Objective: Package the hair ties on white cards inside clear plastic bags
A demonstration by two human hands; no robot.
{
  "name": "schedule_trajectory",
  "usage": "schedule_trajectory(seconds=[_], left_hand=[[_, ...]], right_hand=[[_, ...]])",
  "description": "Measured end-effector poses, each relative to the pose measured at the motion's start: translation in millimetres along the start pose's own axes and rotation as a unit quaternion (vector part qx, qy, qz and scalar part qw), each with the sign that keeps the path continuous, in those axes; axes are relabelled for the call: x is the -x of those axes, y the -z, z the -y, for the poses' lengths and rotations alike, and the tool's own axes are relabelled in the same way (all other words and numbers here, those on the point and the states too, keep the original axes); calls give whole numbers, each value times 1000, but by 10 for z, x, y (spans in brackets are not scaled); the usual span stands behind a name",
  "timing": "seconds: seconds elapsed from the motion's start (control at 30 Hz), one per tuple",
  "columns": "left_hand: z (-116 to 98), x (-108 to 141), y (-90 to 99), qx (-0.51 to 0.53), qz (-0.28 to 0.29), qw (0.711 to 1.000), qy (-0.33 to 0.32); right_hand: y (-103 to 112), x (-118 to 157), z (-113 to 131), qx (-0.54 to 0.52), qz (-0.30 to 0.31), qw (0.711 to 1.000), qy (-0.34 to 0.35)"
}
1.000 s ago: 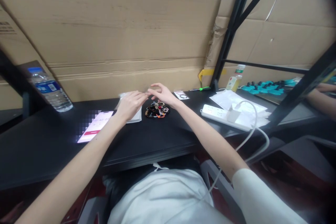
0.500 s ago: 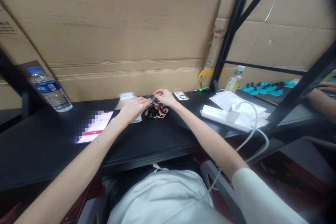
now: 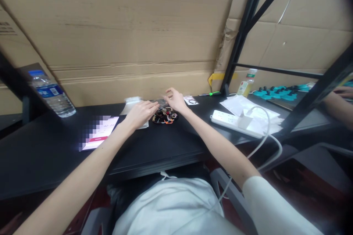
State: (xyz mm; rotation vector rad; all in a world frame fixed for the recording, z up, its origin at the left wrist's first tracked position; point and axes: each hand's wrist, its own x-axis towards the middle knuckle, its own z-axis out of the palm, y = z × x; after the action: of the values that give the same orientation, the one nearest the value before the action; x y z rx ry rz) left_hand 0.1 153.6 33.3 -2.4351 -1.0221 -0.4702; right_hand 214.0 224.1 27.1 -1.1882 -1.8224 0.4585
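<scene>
On the black table, a small clear plastic bag [image 3: 161,101] lies between my hands, hard to make out. My left hand [image 3: 142,112] is over the left side, its fingers closed together at the bag's edge. Just right of the bag, my right hand [image 3: 176,101] is raised with thumb and fingertips apart and nothing visible between them. In front of the fingers sits a tangled pile of dark cord bracelets or hair ties [image 3: 165,116] with coloured bits. A stack of clear bags [image 3: 143,125] is partly hidden under my left hand.
A lit phone [image 3: 100,136] lies left, near a water bottle [image 3: 52,93]. Behind are a white packet [image 3: 132,100] and a bagged black ring [image 3: 191,100]. Rightward are a power strip [image 3: 234,122], papers [image 3: 245,104], a drink bottle [image 3: 246,83] and a shelf post [image 3: 242,33].
My right hand has risen slightly and moved a little right, its fingertips parting from the bag. My left hand has stayed nearly still.
</scene>
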Motion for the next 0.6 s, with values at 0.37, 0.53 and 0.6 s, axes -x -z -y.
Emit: schedule_trajectory(seconds=[0.37,0.53,0.6], left_hand=[[-14,33,-52,5,-92,976,197],[106,70,-74,32,-132,976,170],[141,77,-80,32,-131,978,161]], right_hand=[[-88,86,155,-173,-30,979,107],[-173,156,224,-155,-8,973,172],[-181,174,235,-126,1,974,189]])
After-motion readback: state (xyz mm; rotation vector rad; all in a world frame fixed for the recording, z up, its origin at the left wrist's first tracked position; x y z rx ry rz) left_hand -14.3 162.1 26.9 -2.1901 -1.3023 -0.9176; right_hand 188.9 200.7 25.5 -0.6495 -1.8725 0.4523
